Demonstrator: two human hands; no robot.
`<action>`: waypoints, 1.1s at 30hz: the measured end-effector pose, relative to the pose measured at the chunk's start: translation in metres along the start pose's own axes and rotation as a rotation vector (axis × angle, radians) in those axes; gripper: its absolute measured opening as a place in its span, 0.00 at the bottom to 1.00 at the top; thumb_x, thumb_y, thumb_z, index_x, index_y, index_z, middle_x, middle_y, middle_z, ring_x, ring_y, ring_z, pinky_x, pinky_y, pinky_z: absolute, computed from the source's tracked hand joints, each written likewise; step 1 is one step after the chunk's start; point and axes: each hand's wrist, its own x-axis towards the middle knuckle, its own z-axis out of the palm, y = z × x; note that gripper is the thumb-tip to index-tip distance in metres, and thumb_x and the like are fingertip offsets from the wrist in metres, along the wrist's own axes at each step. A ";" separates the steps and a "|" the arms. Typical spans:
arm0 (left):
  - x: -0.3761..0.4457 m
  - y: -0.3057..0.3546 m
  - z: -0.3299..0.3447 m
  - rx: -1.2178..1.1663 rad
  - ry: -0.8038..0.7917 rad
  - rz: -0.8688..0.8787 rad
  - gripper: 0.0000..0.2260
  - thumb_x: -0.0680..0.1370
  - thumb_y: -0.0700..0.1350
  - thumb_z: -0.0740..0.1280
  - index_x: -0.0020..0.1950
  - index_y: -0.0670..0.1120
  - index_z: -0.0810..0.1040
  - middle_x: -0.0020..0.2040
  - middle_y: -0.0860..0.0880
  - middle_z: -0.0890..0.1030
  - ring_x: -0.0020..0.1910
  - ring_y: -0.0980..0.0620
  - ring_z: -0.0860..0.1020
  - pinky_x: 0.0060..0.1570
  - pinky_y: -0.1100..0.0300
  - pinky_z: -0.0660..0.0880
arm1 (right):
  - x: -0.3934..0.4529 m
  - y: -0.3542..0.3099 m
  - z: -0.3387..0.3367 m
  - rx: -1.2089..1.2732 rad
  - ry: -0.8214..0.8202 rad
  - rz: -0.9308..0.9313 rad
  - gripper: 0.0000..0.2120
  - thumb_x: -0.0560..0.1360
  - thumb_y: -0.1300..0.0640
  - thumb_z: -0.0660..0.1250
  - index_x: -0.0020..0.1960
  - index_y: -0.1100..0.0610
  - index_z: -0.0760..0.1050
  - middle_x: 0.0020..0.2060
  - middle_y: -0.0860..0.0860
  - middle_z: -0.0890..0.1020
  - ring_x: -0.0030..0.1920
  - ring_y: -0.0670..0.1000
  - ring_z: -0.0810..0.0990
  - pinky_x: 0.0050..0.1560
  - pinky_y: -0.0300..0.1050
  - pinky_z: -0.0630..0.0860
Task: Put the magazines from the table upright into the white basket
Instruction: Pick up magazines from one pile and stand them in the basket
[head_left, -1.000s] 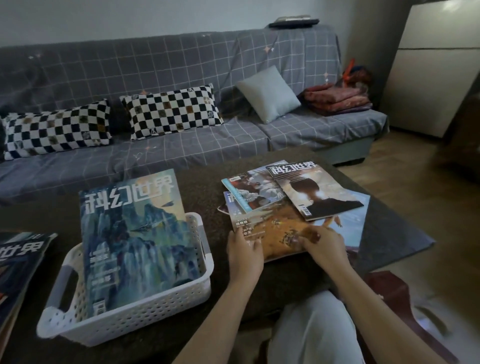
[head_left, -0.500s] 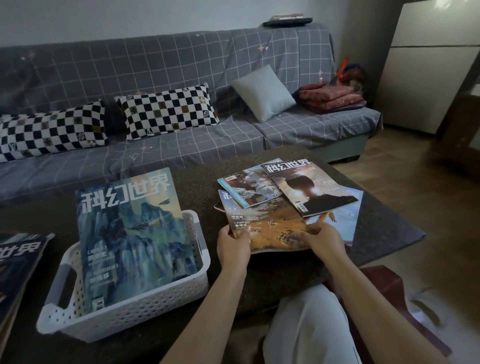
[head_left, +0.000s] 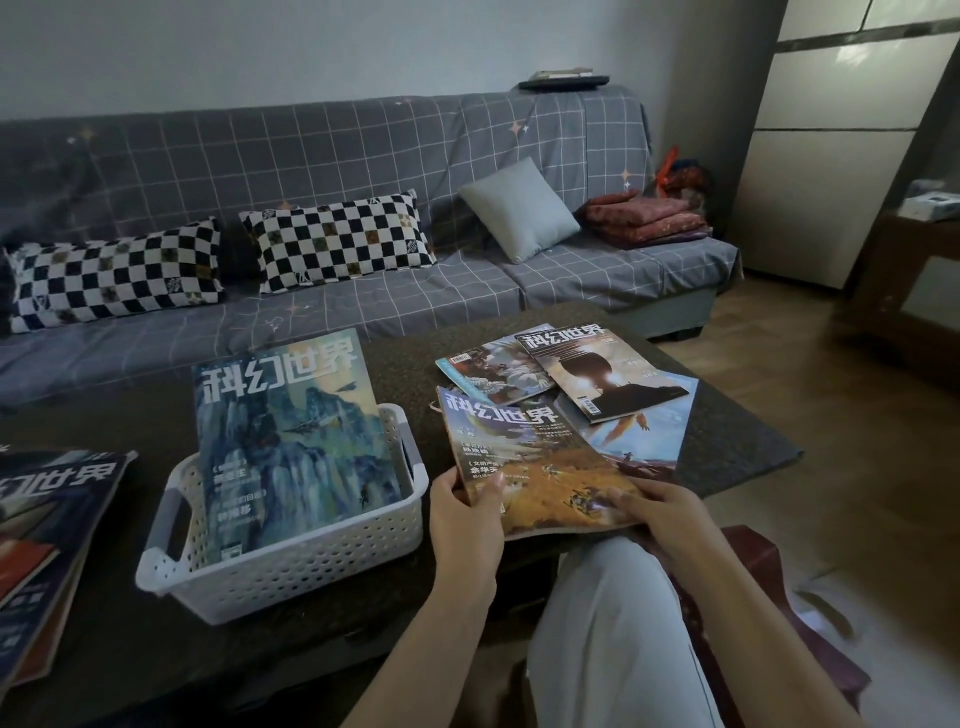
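Person's knee (head_left: 613, 613), pale trousers: nearest, lower centre, below the desk edge.

Left hand (head_left: 467, 519): fingers curled round the left edge of the orange magazine (head_left: 535, 467), thumb on the cover.

Right hand (head_left: 660, 514): grips the same magazine at its near right corner, fingers curled over the lower edge.

Orange magazine: held by both hands at the near edge of the desk (head_left: 405, 364); near end overhangs the desk edge, far end lies over the loose pile.

White basket (head_left: 291, 566): perforated plastic, grey handles, on the desk just left of the left hand.

Blue magazine (head_left: 291, 441): one item, standing upright in the basket, leaning back, cover facing the camera, top well above the rim.

Magazine stack (head_left: 47, 545): far left on the desk, partly cut by the frame edge, lying flat.

Loose pile, beyond the hands, flat on the desk: pale blue magazine (head_left: 644, 436) lowest; teal-edged magazine (head_left: 493, 374) at the left; dark silhouette magazine (head_left: 602, 374) on top, overlapping both.

Sofa (head_left: 363, 156): behind the desk, grey grid-pattern cover.

On the sofa: two checkered pillows (head_left: 337, 239), one grey cushion (head_left: 519, 208), folded red blankets (head_left: 649, 218) at the right end.

Dark flat object (head_left: 563, 80), on top of the sofa back; kind unclear.
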 end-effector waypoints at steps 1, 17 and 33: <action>-0.005 0.001 -0.003 0.002 -0.009 0.025 0.25 0.76 0.48 0.70 0.70 0.48 0.67 0.60 0.51 0.76 0.55 0.53 0.75 0.49 0.60 0.72 | -0.004 0.002 -0.002 0.021 -0.005 -0.004 0.16 0.73 0.61 0.69 0.60 0.60 0.76 0.46 0.58 0.83 0.49 0.57 0.82 0.52 0.53 0.79; -0.020 0.037 -0.090 0.008 -0.107 0.383 0.22 0.71 0.55 0.69 0.63 0.56 0.70 0.47 0.59 0.82 0.42 0.65 0.80 0.42 0.63 0.75 | -0.050 -0.032 0.032 0.381 -0.333 -0.105 0.09 0.72 0.65 0.66 0.52 0.58 0.75 0.40 0.53 0.86 0.41 0.52 0.85 0.35 0.43 0.81; 0.041 0.043 -0.211 0.064 0.040 0.430 0.21 0.69 0.53 0.70 0.60 0.61 0.70 0.52 0.55 0.83 0.50 0.57 0.82 0.43 0.59 0.79 | -0.027 -0.065 0.173 0.073 -0.434 -0.322 0.15 0.74 0.64 0.68 0.59 0.54 0.71 0.49 0.52 0.84 0.49 0.53 0.83 0.45 0.49 0.81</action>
